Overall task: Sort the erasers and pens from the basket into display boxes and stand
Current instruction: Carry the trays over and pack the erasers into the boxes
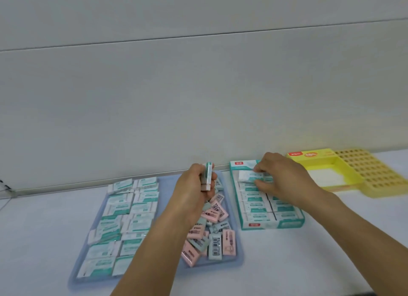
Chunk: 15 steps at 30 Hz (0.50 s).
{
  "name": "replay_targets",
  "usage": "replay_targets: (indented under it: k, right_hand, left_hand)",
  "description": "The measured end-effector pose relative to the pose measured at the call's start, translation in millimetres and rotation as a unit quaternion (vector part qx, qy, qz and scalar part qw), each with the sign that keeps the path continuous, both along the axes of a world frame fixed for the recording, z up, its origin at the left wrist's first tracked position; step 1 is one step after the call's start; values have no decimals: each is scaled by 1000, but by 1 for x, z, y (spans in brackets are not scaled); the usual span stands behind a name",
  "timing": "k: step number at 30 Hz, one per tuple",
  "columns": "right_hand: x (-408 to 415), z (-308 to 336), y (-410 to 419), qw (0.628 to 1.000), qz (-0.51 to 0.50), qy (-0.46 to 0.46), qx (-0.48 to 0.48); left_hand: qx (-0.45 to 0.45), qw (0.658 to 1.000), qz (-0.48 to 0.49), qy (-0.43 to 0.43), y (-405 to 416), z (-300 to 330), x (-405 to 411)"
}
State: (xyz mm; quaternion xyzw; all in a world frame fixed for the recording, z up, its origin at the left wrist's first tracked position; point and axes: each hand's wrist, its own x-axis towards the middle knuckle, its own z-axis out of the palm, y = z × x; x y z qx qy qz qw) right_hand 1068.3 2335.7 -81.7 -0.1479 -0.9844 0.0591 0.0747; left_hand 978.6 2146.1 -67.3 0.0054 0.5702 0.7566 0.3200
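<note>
Hands: left grip (194,186) clamps erasers (208,176), right grip (280,178) pinches eraser (249,176) over teal box (245,225).

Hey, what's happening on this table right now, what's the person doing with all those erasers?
A person is sorting erasers out of a blue basket into display boxes. The right hand is setting a white-and-teal eraser into the far row of the teal display box, which already looks nearly full. The left hand holds a small stack of erasers upright above the basket. The yellow display box and yellow pen stand on the right hold nothing visible yet.
</note>
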Motion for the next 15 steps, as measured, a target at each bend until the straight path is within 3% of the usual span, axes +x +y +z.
replay_targets:
  k: [5, 12, 15]
  right_hand:
    - [-8, -11, -4, 1000, 18, -10, 6]
    - [-7, -16, -5, 998, 25, 15, 51]
    - [-4, -8, -10, 991, 43, 130, -13]
  left_hand:
    - [-6, 999, -22, 47, -9, -1, 4]
    - [51, 998, -14, 45, -13, -1, 8]
    - [-4, 993, -38, 114, -11, -1, 8]
